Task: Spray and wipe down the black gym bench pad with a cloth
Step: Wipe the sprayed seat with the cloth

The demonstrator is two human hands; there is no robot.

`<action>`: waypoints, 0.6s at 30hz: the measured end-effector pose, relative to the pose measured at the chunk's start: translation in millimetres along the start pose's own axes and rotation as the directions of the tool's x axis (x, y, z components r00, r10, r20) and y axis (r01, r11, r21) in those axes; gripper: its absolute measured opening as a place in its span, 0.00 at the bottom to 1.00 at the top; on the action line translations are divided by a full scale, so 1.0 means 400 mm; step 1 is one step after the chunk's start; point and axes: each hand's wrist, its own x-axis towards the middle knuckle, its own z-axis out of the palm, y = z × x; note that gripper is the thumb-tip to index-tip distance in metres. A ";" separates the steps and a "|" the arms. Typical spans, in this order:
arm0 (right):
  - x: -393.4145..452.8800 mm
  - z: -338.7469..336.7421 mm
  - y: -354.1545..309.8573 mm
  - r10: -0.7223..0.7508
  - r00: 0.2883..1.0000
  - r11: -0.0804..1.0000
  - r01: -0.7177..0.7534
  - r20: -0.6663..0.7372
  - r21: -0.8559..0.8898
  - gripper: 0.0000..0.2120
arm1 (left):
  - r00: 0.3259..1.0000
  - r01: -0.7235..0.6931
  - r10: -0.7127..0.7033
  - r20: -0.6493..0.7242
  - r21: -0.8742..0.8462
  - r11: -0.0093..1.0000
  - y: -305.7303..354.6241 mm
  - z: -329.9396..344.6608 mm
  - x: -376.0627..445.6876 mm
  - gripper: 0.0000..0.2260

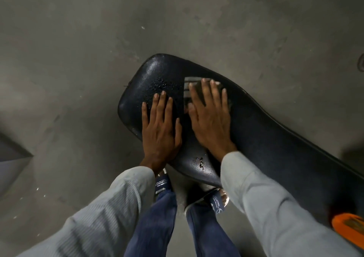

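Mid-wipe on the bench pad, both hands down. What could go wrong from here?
1. Droplets sit beyond the left hand, while the cloth is under the right hand; that patch may be missed.
2. The bare left palm on the wet black pad could slip.
3. A damaged spot near the pad's edge might snag the cloth.

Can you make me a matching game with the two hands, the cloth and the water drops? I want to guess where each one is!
Things:
1. left hand
2. right hand
3. cloth
4. water drops

Places:
A. pressed flat under a hand
B. on the bare bench pad, just past the fingertips
C. flat on top of the cloth
D. flat on the bare pad, with nothing under it

Pairs: 1-D, 2-C, 3-A, 4-B
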 end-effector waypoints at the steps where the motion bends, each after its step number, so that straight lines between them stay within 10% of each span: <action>1: 0.021 -0.007 0.022 0.015 1.000 1.000 -0.015 -0.015 -0.002 0.28 | 1.000 0.000 0.000 -0.001 -0.004 1.000 0.000 -0.001 0.000 0.27; 9: -0.114 -0.019 0.013 0.394 0.919 0.919 -0.394 -0.011 0.006 0.28 | 1.000 0.021 -0.021 0.020 0.006 1.000 0.007 -0.008 0.001 0.29; 18: 0.171 -0.012 -0.001 -0.096 0.995 0.994 0.096 -0.007 0.050 0.27 | 0.999 0.028 -0.028 0.029 -0.002 1.000 0.008 -0.007 0.000 0.29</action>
